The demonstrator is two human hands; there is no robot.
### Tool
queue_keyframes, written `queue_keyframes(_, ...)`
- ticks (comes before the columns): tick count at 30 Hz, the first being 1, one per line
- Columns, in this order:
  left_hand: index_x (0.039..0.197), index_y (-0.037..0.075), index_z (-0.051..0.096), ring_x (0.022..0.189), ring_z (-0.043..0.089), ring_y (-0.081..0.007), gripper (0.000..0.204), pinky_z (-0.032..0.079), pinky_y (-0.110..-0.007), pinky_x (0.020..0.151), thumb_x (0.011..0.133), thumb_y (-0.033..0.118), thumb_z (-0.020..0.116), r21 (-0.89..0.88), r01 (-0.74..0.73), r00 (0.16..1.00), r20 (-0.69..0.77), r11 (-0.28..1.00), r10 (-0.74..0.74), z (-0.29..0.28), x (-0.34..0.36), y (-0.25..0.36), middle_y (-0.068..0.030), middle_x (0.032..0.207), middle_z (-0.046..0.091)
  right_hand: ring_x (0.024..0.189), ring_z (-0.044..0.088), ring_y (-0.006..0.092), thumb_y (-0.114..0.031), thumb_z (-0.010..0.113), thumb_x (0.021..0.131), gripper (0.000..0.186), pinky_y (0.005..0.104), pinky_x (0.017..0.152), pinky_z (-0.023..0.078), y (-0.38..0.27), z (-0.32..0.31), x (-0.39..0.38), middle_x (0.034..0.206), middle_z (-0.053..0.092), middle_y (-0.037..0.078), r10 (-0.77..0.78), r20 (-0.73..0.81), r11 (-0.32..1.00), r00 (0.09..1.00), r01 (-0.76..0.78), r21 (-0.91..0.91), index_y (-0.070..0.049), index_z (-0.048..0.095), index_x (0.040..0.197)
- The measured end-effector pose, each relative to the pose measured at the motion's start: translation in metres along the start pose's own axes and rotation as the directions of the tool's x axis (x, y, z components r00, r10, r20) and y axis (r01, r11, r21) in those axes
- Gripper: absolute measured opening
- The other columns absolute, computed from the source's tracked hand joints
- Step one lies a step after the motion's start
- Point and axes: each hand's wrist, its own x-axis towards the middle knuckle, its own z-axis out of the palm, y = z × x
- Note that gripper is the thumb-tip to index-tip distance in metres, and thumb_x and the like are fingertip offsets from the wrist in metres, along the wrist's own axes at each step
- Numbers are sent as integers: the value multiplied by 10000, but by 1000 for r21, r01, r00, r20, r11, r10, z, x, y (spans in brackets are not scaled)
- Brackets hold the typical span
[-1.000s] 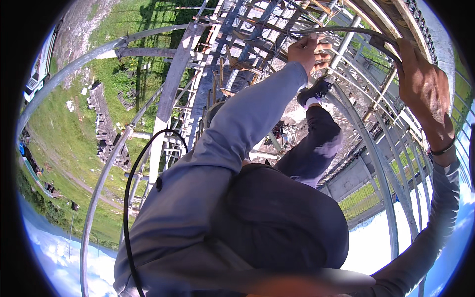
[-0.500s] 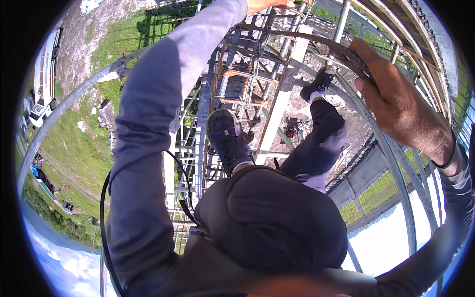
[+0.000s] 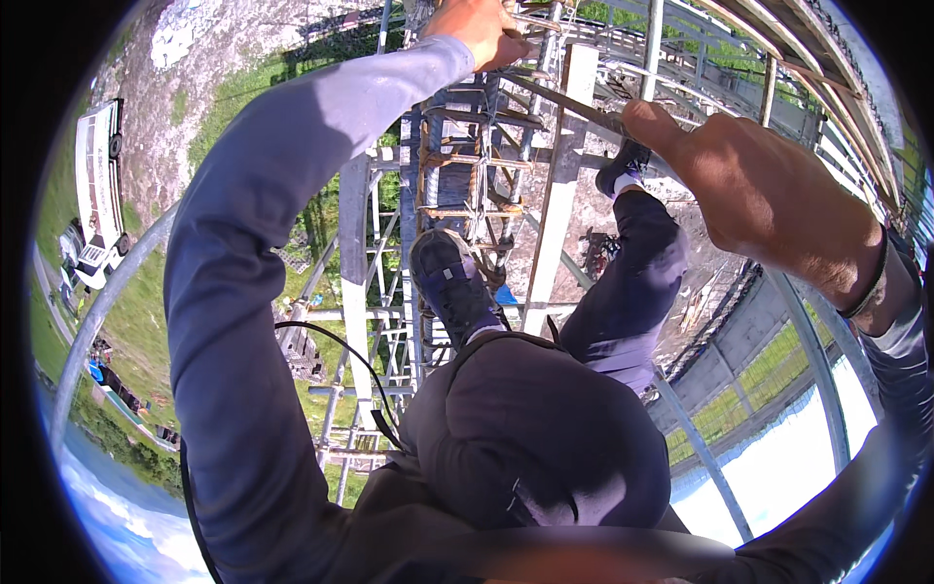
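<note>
My right hand point(image 3: 769, 185) is closed around the near end of a long, thin, dark bar point(image 3: 566, 100), with the thumb laid along it. From there the bar slants to the far left, toward my left hand point(image 3: 474, 31). That hand is at the top of a rebar cage point(image 3: 479, 161), its fingers curled; what they grip is hidden. Rusty stirrups and upright ribbed bars make up the cage. My left shoe point(image 3: 446, 277) rests against the cage's near part, and my right shoe point(image 3: 625, 167) stands farther right, partly behind the bar.
I am high above the ground. A pale wooden plank point(image 3: 561, 185) runs beside the cage, and a second board point(image 3: 354, 282) lies to its left. Curved metal rails point(image 3: 812, 360) pass at right. Scaffold tubes point(image 3: 650, 49) stand beyond. A white truck point(image 3: 97, 185) is parked far below.
My left hand has come nearer and fully into view. My right hand has shifted slightly left and turned, with the bar's near end moving left. The view has shifted a little.
</note>
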Motion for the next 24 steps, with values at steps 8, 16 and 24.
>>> queue_keyframes(8,923,30,772,912,749,-362,322,608,-450,813,803,325,728,42,115,988,-107,992,-110,4,11,1,-215,932,753,641,610,340,-35,600,974,558,427,621,513,124,48,5,710,586,148,-74,111,995,991,80,-57,-157,447,1497)
queue_keyframes(16,792,25,736,812,754,-344,259,599,-472,710,753,280,764,132,50,997,-62,990,-42,-17,14,-2,-187,799,739,699,648,280,-259,662,946,216,435,677,521,124,7,27,743,670,154,61,-261,988,963,-96,-123,-71,747,1011)
queue_keyframes(24,841,62,784,614,593,-194,367,480,-367,601,920,416,732,-158,-69,968,-250,985,28,-32,-1,-64,-78,689,669,492,585,170,-489,669,987,596,343,556,523,140,56,33,674,545,38,488,147,487,860,-408,772,11,520,1276)
